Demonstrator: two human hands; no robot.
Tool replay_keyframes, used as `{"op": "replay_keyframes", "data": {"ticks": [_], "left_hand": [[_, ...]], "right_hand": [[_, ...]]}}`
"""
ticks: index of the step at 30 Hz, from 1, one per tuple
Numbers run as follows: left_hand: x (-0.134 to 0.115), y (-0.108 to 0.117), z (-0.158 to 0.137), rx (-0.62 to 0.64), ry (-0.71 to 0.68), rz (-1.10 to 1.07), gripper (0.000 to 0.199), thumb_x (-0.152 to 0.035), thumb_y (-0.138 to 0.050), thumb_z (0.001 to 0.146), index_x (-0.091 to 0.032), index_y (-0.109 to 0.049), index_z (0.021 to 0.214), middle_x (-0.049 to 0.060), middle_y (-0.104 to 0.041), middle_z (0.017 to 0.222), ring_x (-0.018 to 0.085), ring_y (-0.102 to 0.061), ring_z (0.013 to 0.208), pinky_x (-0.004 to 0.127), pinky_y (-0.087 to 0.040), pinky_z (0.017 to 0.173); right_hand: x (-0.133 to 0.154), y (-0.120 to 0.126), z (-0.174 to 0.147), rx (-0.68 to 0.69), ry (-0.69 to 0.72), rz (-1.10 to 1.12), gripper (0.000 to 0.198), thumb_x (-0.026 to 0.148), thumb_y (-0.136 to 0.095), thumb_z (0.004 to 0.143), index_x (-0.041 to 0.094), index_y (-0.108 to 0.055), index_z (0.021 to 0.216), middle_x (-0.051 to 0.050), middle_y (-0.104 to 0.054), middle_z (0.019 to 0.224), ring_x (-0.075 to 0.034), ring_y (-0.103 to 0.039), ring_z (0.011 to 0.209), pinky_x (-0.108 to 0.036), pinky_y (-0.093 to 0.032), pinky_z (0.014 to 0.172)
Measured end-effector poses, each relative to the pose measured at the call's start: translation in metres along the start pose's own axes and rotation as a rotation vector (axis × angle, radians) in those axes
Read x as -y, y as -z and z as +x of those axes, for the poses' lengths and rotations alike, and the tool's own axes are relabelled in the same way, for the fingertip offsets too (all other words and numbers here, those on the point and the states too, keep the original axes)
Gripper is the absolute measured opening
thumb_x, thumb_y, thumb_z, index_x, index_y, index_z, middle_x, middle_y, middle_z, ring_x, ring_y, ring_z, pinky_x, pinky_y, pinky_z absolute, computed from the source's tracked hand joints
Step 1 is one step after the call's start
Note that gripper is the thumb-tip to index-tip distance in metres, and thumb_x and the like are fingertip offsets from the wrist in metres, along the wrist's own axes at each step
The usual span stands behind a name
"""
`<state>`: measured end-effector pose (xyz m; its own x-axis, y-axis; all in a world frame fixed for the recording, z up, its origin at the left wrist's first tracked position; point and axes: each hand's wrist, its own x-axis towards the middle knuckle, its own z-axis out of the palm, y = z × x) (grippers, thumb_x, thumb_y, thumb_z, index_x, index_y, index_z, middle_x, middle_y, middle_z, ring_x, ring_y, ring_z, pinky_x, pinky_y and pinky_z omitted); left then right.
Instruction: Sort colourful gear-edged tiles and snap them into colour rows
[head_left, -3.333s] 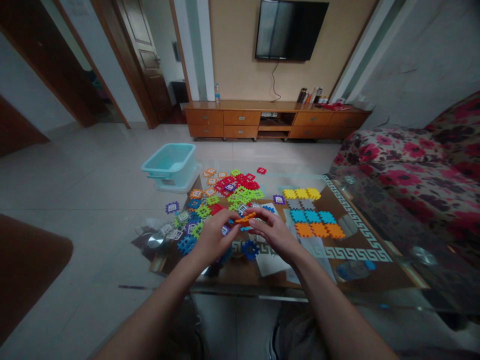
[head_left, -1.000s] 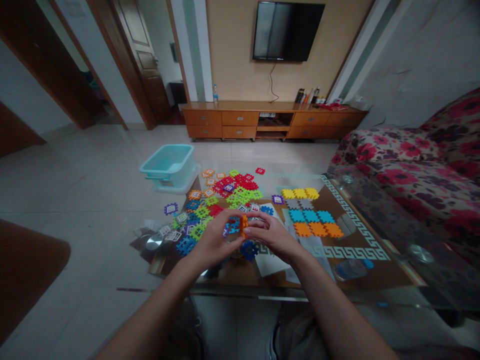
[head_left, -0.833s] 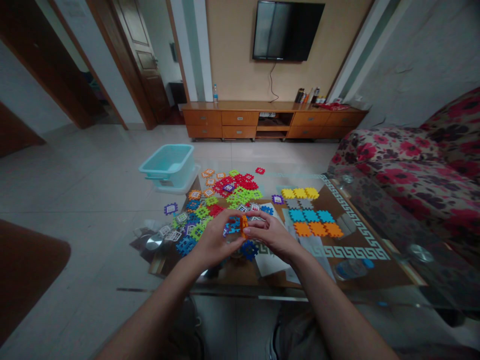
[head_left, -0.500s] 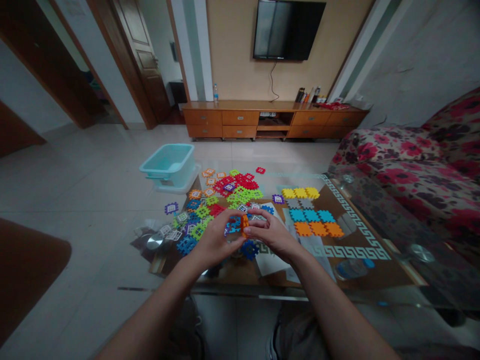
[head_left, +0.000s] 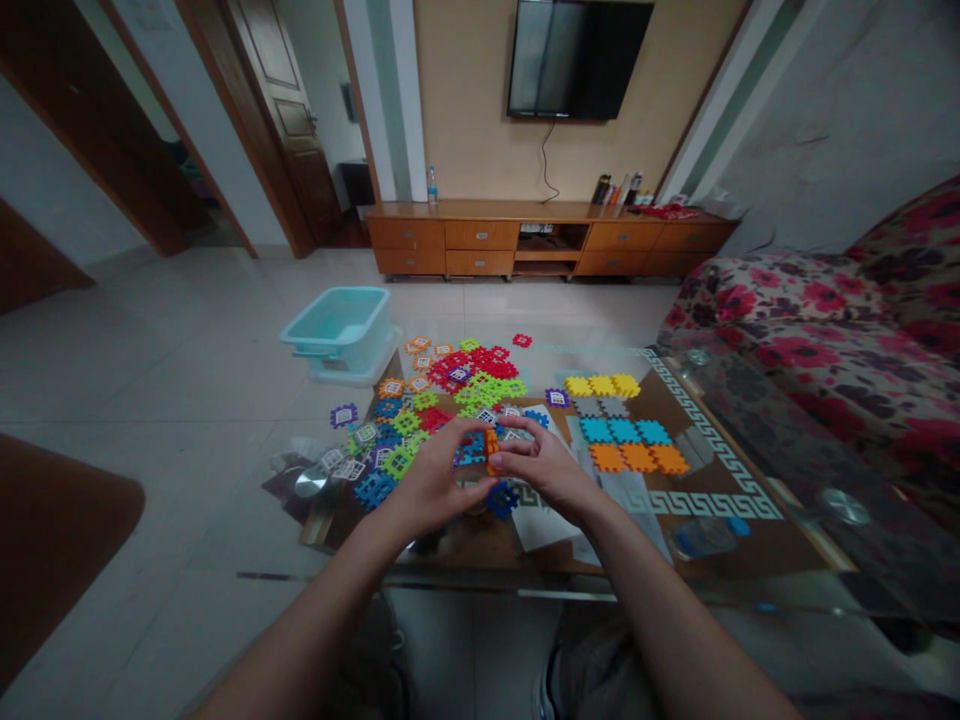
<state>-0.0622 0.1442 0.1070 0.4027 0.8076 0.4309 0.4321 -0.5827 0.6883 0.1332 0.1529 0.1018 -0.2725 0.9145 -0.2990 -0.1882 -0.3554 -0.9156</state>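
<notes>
Between my two hands, above the glass table, an orange interlocking plastic block (head_left: 492, 452) is held up, seen nearly edge-on. My left hand (head_left: 437, 470) grips it from the left with thumb and fingers. From the right, my right hand (head_left: 546, 468) pinches the same block, its thumb against the near side. Just below the hands lies a dark blue piece (head_left: 502, 498). Behind and to the left spreads a loose pile of notched pieces, among them lime green (head_left: 491, 392), red (head_left: 442, 376) and blue (head_left: 373, 490). Whether the orange block is one piece or several joined, I cannot tell.
Rows of yellow (head_left: 601, 386), grey, light blue (head_left: 622, 431) and orange blocks (head_left: 637, 458) stand on the right. White paper sheets (head_left: 541, 525) lie before me. A bottle (head_left: 705, 538) shows near the front right, a teal tub (head_left: 341, 335) beyond the table's left side.
Both hands stay in nearly the same place around the orange block. The block appears very slightly turned; the pieces on the table have not moved.
</notes>
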Motion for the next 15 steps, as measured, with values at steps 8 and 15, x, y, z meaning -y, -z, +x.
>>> {"op": "replay_keyframes", "data": {"ticks": [8, 15], "left_hand": [[0.0022, -0.0002, -0.0005, -0.008, -0.005, 0.034, 0.050, -0.025, -0.072, 0.081, -0.024, -0.050, 0.125, 0.007, -0.063, 0.123, 0.022, -0.063, 0.110, 0.040, -0.051, 0.095], [0.0068, -0.0051, -0.0036, -0.003, -0.030, 0.053, 0.050, -0.021, -0.070, 0.080, -0.024, -0.051, 0.126, 0.008, -0.063, 0.123, 0.023, -0.061, 0.111, 0.041, -0.050, 0.096]], "right_hand": [[-0.0007, 0.0006, 0.0007, -0.038, 0.006, -0.046, 0.072, 0.026, -0.088, 0.060, 0.023, -0.049, 0.120, 0.000, -0.071, 0.084, -0.018, -0.070, 0.076, -0.036, -0.055, 0.077], [-0.0059, -0.0003, 0.0031, -0.063, 0.022, -0.106, 0.075, 0.027, -0.088, 0.060, 0.024, -0.047, 0.122, -0.001, -0.069, 0.087, -0.020, -0.070, 0.079, -0.038, -0.055, 0.079]]}}
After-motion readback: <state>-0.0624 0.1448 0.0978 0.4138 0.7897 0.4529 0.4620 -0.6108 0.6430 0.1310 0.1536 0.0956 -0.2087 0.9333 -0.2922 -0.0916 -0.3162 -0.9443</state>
